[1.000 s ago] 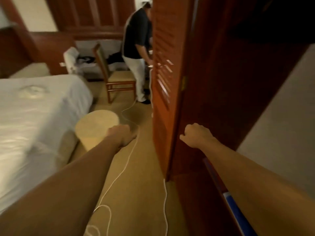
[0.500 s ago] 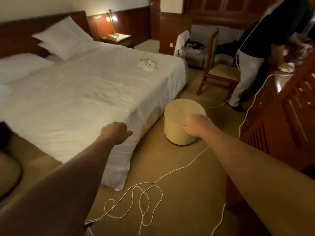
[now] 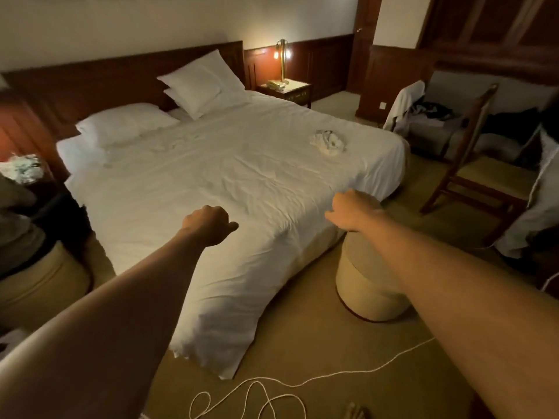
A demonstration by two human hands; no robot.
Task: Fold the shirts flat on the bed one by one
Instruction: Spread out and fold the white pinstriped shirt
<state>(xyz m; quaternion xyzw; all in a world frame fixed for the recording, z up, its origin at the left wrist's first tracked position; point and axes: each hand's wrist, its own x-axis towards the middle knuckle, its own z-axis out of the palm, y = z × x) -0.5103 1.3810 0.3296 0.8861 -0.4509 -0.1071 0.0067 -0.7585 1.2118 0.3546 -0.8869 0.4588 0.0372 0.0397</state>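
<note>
The left hand [image 3: 208,223] is held over the bed [image 3: 211,176], fingers curled together, empty; the right hand [image 3: 352,208] is held loosely apart. A crumpled cloth [image 3: 328,142] is seen farther back.

Dim, warm light comes from the bedside lamp [image 3: 282,57] beyond the bed [image 3: 230,164]; corners far from the lamp fall dark, edges bow, detail is soft.

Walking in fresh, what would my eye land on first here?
The wide white-sheeted bed fills the middle, with a small crumpled white cloth bundle near its far right corner. Two bare arms reach toward it, left hand and right hand holding nothing. A lit brass bedside lamp glows at the back.
</note>
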